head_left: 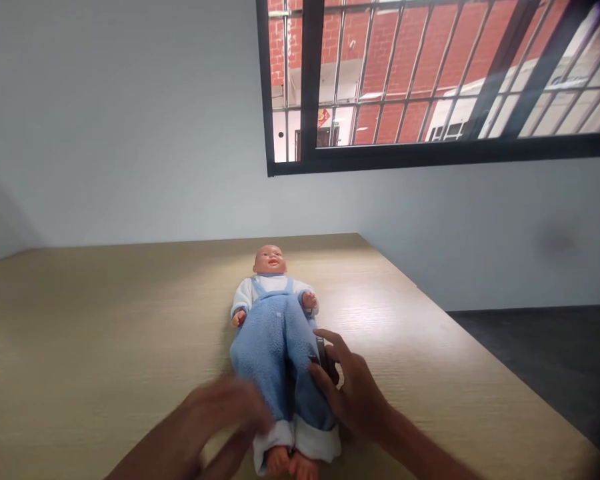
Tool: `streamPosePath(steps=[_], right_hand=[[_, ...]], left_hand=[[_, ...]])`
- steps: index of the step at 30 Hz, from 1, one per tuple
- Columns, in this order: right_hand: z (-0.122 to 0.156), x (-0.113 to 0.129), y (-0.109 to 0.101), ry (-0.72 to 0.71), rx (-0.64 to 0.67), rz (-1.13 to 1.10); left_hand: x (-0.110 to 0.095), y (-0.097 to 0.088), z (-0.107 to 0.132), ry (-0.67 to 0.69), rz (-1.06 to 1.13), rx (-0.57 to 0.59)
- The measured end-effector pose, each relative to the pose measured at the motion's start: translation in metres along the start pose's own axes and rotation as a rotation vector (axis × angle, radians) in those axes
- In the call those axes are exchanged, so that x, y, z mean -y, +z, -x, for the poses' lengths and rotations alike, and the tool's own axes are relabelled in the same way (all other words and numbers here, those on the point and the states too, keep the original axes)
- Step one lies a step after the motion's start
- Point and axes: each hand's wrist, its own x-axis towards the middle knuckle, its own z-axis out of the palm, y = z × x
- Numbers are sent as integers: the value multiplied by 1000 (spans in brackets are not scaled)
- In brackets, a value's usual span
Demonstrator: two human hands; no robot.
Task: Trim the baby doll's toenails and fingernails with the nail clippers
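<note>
A baby doll (276, 333) lies on its back on the wooden table (90, 333), head towards the wall, dressed in blue fleece overalls over a white top. My right hand (347, 390) rests on the outer side of the doll's leg, fingers curled against the blue fabric, with a small dark object partly hidden under the fingertips. My left hand (220, 417) is blurred, close to the doll's other leg near the white cuff. Whether it touches the fabric I cannot tell.
The table's right edge (480, 347) runs diagonally, with dark floor (555, 360) beyond it. A pale wall stands behind, and a barred window (430, 80) shows red brick outside.
</note>
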Motion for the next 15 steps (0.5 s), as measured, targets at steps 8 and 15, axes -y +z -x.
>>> streamPosePath(steps=[8,15], right_hand=[[3,-6,4,-238,-260,-58],[20,16,11,-329,-189,-245]], left_hand=[[61,48,-14,474,-139,-24],[75,69,-1,578,-449,-184]])
